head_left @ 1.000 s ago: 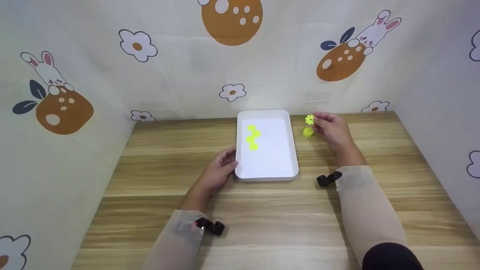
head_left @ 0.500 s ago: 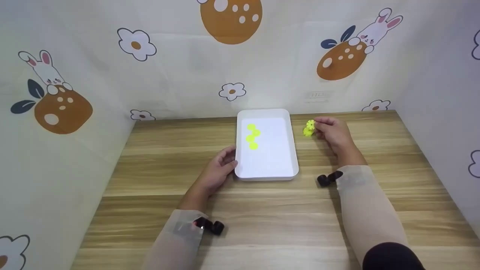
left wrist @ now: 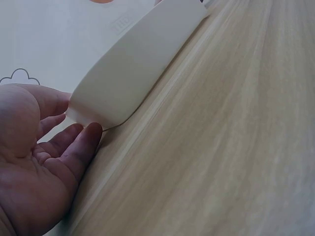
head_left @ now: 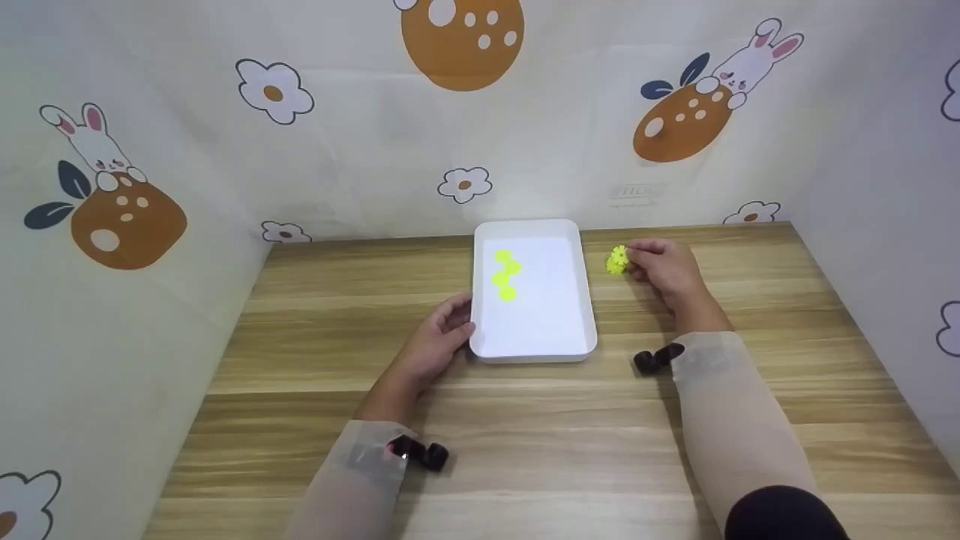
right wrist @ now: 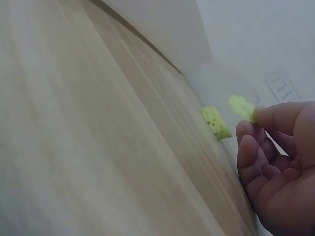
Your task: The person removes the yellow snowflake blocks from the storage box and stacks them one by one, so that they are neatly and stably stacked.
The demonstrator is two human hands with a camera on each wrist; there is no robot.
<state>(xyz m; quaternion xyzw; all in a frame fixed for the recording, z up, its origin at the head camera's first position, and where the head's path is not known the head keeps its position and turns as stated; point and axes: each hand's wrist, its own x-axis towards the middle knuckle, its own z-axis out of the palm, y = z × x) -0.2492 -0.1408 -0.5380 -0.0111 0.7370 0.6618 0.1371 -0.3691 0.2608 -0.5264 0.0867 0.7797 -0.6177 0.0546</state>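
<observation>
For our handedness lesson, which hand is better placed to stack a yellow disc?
Probably the right hand: it pinches a disc near the yellow stack; the left hand holds the white tray.

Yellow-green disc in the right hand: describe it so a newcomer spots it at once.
On the wood-grain table sits a white rectangular tray, and beyond its right side is the person's bare right hand. That hand pinches a thin yellow-green disc with a notched edge. Unlike the stubby yellow-green stack nearby and the yellow-green discs in the tray, this one is held up.
</observation>
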